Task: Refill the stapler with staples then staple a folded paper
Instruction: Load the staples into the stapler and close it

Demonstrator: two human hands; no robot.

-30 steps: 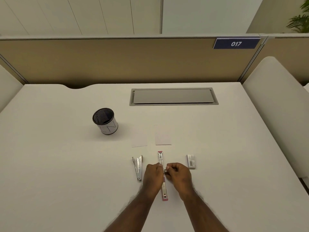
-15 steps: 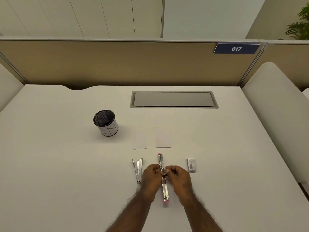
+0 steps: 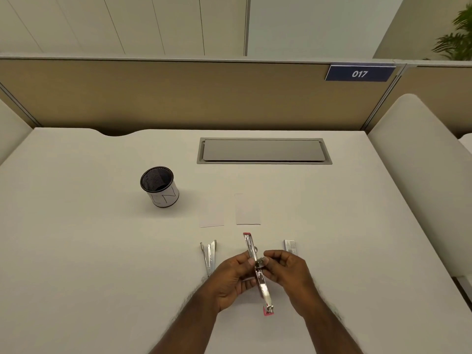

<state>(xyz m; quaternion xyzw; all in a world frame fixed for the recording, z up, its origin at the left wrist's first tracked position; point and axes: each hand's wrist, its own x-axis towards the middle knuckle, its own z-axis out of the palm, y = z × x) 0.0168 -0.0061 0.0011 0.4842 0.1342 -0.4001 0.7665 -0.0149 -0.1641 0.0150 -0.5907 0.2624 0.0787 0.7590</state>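
Both hands, left (image 3: 233,274) and right (image 3: 286,268), pinch the opened stapler (image 3: 258,270) at its hinge; stiff, slippery metal, best gripped mid-body

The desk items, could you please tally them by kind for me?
Staplers: 2 (pink stapler, silver stapler)
Paper pieces: 2 (left paper, right paper)
Staple box: 1
Mesh cup: 1
Total: 6

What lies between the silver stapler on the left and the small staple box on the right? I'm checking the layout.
In the head view, the opened pink-ended stapler lies between them, gripped by the left hand and right hand.
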